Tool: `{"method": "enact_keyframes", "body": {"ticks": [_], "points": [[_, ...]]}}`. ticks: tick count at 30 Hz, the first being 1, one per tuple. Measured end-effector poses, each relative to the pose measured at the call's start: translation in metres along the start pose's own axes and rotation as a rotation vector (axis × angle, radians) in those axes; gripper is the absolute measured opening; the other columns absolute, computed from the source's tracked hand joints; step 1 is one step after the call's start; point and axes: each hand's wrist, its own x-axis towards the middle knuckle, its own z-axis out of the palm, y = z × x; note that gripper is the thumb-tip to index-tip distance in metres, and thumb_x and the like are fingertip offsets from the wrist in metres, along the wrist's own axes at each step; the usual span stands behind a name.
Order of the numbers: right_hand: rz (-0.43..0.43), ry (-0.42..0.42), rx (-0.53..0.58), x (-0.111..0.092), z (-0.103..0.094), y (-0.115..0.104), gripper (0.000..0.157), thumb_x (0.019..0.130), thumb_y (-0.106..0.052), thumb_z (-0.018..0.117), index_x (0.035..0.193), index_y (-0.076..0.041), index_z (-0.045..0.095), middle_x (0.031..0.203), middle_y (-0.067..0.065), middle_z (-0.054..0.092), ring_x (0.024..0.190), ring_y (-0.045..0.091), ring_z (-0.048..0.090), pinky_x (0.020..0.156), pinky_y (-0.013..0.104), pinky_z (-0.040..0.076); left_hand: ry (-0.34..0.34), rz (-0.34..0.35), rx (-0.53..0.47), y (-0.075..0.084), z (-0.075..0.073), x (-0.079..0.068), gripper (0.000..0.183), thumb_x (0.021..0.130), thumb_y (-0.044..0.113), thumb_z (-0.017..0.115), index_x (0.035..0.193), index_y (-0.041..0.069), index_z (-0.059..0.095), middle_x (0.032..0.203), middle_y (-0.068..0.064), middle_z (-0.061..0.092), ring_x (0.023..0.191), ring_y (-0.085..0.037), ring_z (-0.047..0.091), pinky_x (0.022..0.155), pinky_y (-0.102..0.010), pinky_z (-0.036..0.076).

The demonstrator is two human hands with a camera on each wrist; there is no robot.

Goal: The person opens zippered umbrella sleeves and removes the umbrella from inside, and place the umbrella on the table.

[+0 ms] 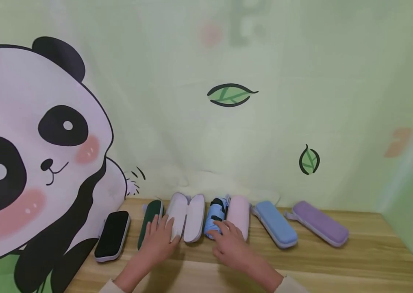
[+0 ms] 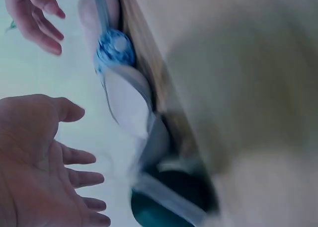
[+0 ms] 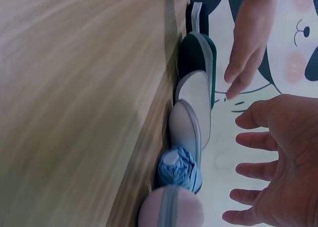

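The left hand [image 1: 159, 240] and right hand [image 1: 233, 245] held nothing, fingers extended, near the open case [image 1: 194, 219] and blue bundle [image 1: 214, 211], lower centre. Gripping the bundle gently by its sides seemed wisest.

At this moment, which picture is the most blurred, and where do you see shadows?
Left wrist: most blurred, green case and tabletop smeared, a broad dim shadow across the latter; right wrist: clearer, tabletop grain readable; head: fairly sharp, soft shadows on the tabletop near the left hand and right hand.
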Motion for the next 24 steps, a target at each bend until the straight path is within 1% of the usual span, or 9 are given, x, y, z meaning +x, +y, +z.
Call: {"method": "enact_keyframes", "body": {"ticks": [2, 4, 7, 9, 12, 16, 19, 24], "points": [[-0.006, -0.009, 0.001, 0.002, 0.003, -0.006, 0.039, 0.097, -0.016, 0.059, 0.135, -0.009, 0.061, 0.149, 0.020, 0.045, 0.135, 0.046, 0.041, 0.104, 0.063, 0.039, 0.005, -0.049, -0.013, -0.014, -0.003, -0.008, 0.059, 0.102, 0.027, 0.059, 0.148, -0.006, 0.043, 0.155, -0.030, 0.035, 0.144, -0.057, 0.022, 0.113, -0.071, 0.019], [-0.010, -0.017, 0.001, 0.005, 0.008, -0.012, 0.040, 0.097, -0.017, 0.059, 0.137, -0.011, 0.061, 0.150, 0.019, 0.045, 0.136, 0.045, 0.041, 0.105, 0.062, 0.039, 0.017, -0.092, -0.029, -0.026, -0.005, -0.013, 0.060, 0.102, 0.025, 0.059, 0.149, -0.008, 0.041, 0.155, -0.033, 0.034, 0.142, -0.059, 0.024, 0.112, -0.071, 0.021], [-0.030, -0.020, -0.017, 0.011, 0.011, -0.023, 0.041, 0.098, -0.018, 0.060, 0.138, -0.014, 0.060, 0.150, 0.016, 0.046, 0.136, 0.042, 0.043, 0.104, 0.061, 0.041, 0.042, -0.146, -0.050, -0.039, -0.006, -0.015, 0.061, 0.101, 0.023, 0.058, 0.149, -0.009, 0.039, 0.153, -0.035, 0.034, 0.138, -0.060, 0.029, 0.109, -0.070, 0.028], [-0.047, -0.021, -0.028, 0.015, 0.014, -0.032, 0.041, 0.097, -0.018, 0.059, 0.138, -0.015, 0.060, 0.149, 0.014, 0.047, 0.135, 0.040, 0.045, 0.103, 0.059, 0.043, 0.044, -0.184, -0.067, -0.045, -0.004, -0.015, 0.063, 0.102, 0.024, 0.057, 0.151, -0.009, 0.035, 0.154, -0.035, 0.032, 0.137, -0.059, 0.032, 0.108, -0.068, 0.031], [-0.073, -0.016, -0.053, 0.023, 0.016, -0.042, 0.041, 0.097, -0.019, 0.060, 0.138, -0.015, 0.061, 0.148, 0.013, 0.049, 0.132, 0.038, 0.047, 0.102, 0.057, 0.045, 0.048, -0.231, -0.105, -0.052, 0.000, -0.011, 0.066, 0.102, 0.026, 0.055, 0.153, -0.009, 0.030, 0.155, -0.036, 0.029, 0.136, -0.060, 0.032, 0.107, -0.068, 0.033], [-0.072, -0.022, -0.052, 0.029, 0.024, -0.051, 0.040, 0.098, -0.023, 0.061, 0.138, -0.016, 0.060, 0.149, 0.012, 0.048, 0.132, 0.037, 0.047, 0.103, 0.056, 0.045, 0.059, -0.277, -0.176, -0.059, 0.005, -0.002, 0.067, 0.104, 0.028, 0.050, 0.153, -0.011, 0.026, 0.155, -0.037, 0.023, 0.135, -0.063, 0.030, 0.108, -0.069, 0.030], [-0.064, -0.028, -0.042, 0.032, 0.030, -0.055, 0.041, 0.099, -0.024, 0.061, 0.139, -0.016, 0.059, 0.150, 0.012, 0.047, 0.133, 0.038, 0.047, 0.103, 0.058, 0.045, 0.057, -0.302, -0.215, -0.064, 0.010, 0.009, 0.068, 0.105, 0.030, 0.047, 0.154, -0.011, 0.023, 0.155, -0.038, 0.020, 0.134, -0.064, 0.028, 0.109, -0.069, 0.028], [-0.052, -0.047, -0.036, 0.033, 0.035, -0.062, 0.042, 0.099, -0.026, 0.062, 0.141, -0.018, 0.059, 0.151, 0.012, 0.046, 0.134, 0.037, 0.046, 0.104, 0.058, 0.043, 0.005, -0.338, -0.230, -0.072, 0.016, 0.022, 0.073, 0.107, 0.037, 0.040, 0.157, -0.009, 0.014, 0.157, -0.040, 0.015, 0.136, -0.064, 0.026, 0.112, -0.068, 0.025]]}}
